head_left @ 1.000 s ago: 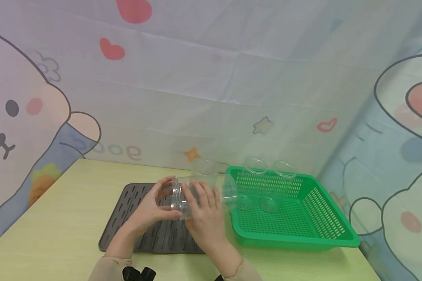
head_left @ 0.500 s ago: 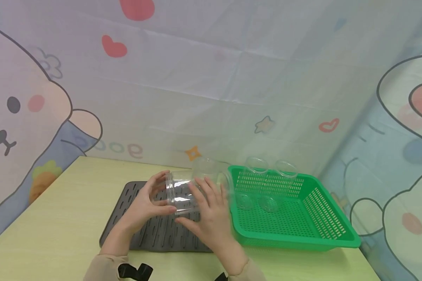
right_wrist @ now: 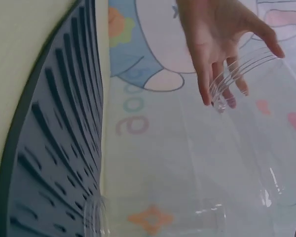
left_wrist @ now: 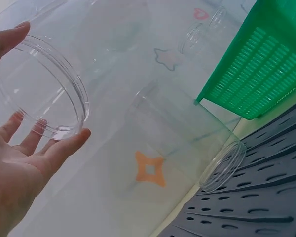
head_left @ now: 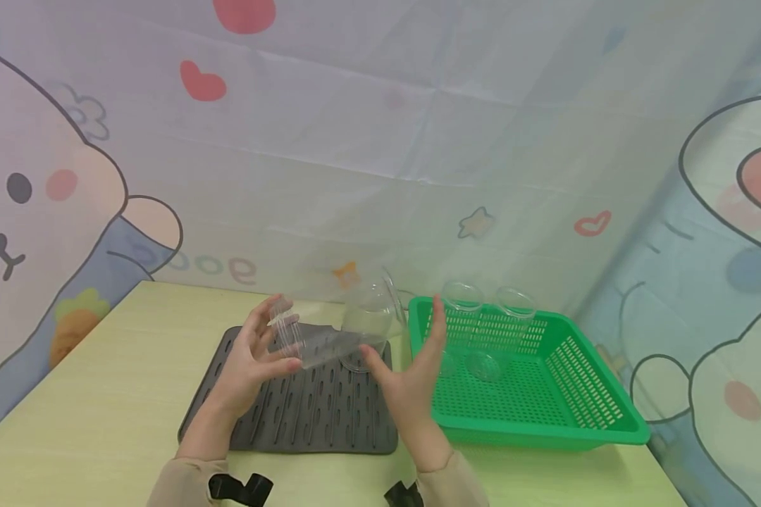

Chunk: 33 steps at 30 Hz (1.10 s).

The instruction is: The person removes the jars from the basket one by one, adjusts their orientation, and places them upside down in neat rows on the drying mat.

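My left hand (head_left: 247,359) grips a clear plastic jar (head_left: 320,345) round its ridged end. The jar is held in the air above the grey slotted mat (head_left: 317,426), its far end tilted up to the right. My right hand (head_left: 415,387) is beside that far end, thumb and index finger spread wide; whether the thumb touches the jar I cannot tell. Behind the held jar, a second clear jar (left_wrist: 180,133) stands on the mat, its ridged end down. In the right wrist view the left hand's fingers (right_wrist: 204,84) curl round the jar's ridged rim.
A green slotted basket (head_left: 533,435) stands right of the mat on the pale yellow table (head_left: 95,394). Two more clear jars (head_left: 516,304) stand in its left part. A printed cloth (head_left: 355,141) hangs behind the table.
The held jar has tilted, its right end rising. My right hand has spread its fingers and moved right, off the jar's side, and the jar standing behind shows more.
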Available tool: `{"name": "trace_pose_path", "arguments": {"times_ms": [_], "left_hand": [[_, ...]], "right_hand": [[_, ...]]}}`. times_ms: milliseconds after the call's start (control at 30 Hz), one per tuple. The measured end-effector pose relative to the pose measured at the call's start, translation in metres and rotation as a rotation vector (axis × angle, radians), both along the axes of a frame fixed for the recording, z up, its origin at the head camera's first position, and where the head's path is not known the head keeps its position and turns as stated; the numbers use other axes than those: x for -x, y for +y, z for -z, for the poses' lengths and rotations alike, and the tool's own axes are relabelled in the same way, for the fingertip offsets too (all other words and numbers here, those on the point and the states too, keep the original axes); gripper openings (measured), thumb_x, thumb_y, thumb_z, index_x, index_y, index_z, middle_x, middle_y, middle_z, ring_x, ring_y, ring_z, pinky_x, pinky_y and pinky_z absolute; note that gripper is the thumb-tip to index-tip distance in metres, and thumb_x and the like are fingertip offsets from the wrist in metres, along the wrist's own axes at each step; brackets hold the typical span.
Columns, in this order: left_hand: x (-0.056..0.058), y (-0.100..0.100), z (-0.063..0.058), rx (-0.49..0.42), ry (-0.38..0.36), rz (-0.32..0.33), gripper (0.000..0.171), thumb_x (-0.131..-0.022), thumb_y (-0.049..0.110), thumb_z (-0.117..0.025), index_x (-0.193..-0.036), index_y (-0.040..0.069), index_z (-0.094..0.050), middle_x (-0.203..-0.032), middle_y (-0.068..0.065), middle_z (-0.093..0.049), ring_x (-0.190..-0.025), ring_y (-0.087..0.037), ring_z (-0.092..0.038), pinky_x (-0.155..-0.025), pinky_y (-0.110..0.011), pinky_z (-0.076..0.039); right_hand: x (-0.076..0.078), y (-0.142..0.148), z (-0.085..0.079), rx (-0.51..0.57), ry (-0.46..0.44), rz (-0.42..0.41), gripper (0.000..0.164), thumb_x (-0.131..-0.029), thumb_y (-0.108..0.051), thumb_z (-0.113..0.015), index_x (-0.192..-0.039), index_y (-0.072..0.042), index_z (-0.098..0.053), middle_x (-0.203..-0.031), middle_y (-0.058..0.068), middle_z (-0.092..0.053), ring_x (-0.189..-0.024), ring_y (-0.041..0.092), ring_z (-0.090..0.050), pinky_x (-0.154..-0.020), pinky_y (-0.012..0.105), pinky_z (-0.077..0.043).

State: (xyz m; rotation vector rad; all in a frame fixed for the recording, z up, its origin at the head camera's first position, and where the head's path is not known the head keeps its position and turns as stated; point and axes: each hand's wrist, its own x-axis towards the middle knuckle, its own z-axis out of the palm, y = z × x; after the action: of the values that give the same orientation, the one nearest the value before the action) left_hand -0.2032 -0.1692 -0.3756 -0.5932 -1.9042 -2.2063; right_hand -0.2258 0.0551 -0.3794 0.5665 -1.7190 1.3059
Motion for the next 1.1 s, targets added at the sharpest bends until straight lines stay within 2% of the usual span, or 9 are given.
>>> {"name": "trace_pose_path", "arguments": {"times_ms": [100, 167, 300, 433, 600, 700, 833, 1100], "left_hand": [[0.003, 0.001, 0.005, -0.073, 0.026, 0.015, 0.09, -0.083, -0.005, -0.069, -0.154, 0.017, -0.02, -0.155, -0.01, -0.025, -0.137, -0.017, -0.037, -0.1, -0.027, -0.051], [0.004, 0.001, 0.007, -0.104, 0.039, 0.017, 0.089, -0.083, -0.005, -0.069, -0.153, 0.018, -0.021, -0.152, -0.003, -0.028, -0.134, -0.011, -0.04, -0.1, -0.027, -0.051], [0.005, 0.003, 0.01, -0.127, 0.044, 0.018, 0.089, -0.083, -0.003, -0.07, -0.153, 0.019, -0.021, -0.151, 0.0, -0.029, -0.134, -0.013, -0.039, -0.1, -0.026, -0.051], [0.006, 0.005, 0.01, -0.121, 0.035, 0.026, 0.089, -0.082, -0.003, -0.071, -0.153, 0.02, -0.021, -0.151, 0.0, -0.028, -0.134, -0.011, -0.039, -0.101, -0.026, -0.05], [0.006, 0.007, 0.01, -0.074, 0.029, 0.027, 0.092, -0.081, -0.002, -0.073, -0.154, 0.019, -0.02, -0.152, 0.0, -0.026, -0.136, -0.011, -0.037, -0.101, -0.026, -0.05], [0.007, 0.008, 0.011, -0.049, 0.025, 0.031, 0.096, -0.08, 0.002, -0.076, -0.155, 0.016, -0.018, -0.153, 0.003, -0.026, -0.137, -0.009, -0.035, -0.101, -0.024, -0.049], [0.007, 0.009, 0.011, -0.039, 0.02, 0.04, 0.098, -0.08, 0.005, -0.078, -0.155, 0.016, -0.017, -0.153, 0.006, -0.025, -0.136, -0.005, -0.035, -0.102, -0.024, -0.049], [0.008, 0.009, 0.012, -0.033, 0.022, 0.056, 0.096, -0.08, 0.005, -0.078, -0.155, 0.019, -0.018, -0.155, 0.004, -0.023, -0.137, -0.001, -0.033, -0.103, -0.024, -0.048]], "right_hand": [[-0.002, -0.001, 0.0, 0.113, -0.176, -0.106, 0.111, -0.08, -0.054, -0.075, -0.157, -0.008, -0.01, -0.162, 0.011, -0.019, -0.15, 0.03, -0.017, -0.117, 0.064, -0.016], [-0.002, -0.001, 0.002, 0.188, -0.272, -0.2, 0.113, -0.08, -0.05, -0.077, -0.157, -0.009, -0.005, -0.162, 0.009, -0.017, -0.15, 0.032, -0.016, -0.119, 0.061, -0.016], [-0.001, -0.004, 0.006, 0.366, -0.444, -0.421, 0.113, -0.081, -0.042, -0.078, -0.157, -0.012, 0.0, -0.163, 0.006, -0.015, -0.15, 0.031, -0.016, -0.12, 0.058, -0.019], [-0.002, -0.012, 0.011, 0.506, -0.549, -0.579, 0.107, -0.084, -0.037, -0.076, -0.156, -0.009, -0.003, -0.162, 0.015, -0.016, -0.148, 0.035, -0.021, -0.118, 0.058, -0.024], [-0.002, -0.024, 0.019, 0.615, -0.608, -0.755, 0.104, -0.086, -0.041, -0.072, -0.156, -0.006, -0.004, -0.159, 0.023, -0.019, -0.146, 0.039, -0.025, -0.114, 0.053, -0.035], [-0.002, -0.029, 0.023, 0.653, -0.625, -0.831, 0.108, -0.085, -0.048, -0.072, -0.156, -0.007, -0.002, -0.159, 0.023, -0.018, -0.147, 0.04, -0.023, -0.114, 0.056, -0.034], [-0.002, -0.033, 0.026, 0.697, -0.632, -0.875, 0.11, -0.084, -0.05, -0.072, -0.157, -0.009, -0.001, -0.16, 0.021, -0.018, -0.147, 0.039, -0.023, -0.115, 0.056, -0.033], [-0.003, -0.04, 0.028, 0.738, -0.627, -0.92, 0.097, -0.088, -0.032, -0.067, -0.156, -0.012, 0.0, -0.16, 0.02, -0.017, -0.147, 0.04, -0.022, -0.113, 0.054, -0.036]]}}
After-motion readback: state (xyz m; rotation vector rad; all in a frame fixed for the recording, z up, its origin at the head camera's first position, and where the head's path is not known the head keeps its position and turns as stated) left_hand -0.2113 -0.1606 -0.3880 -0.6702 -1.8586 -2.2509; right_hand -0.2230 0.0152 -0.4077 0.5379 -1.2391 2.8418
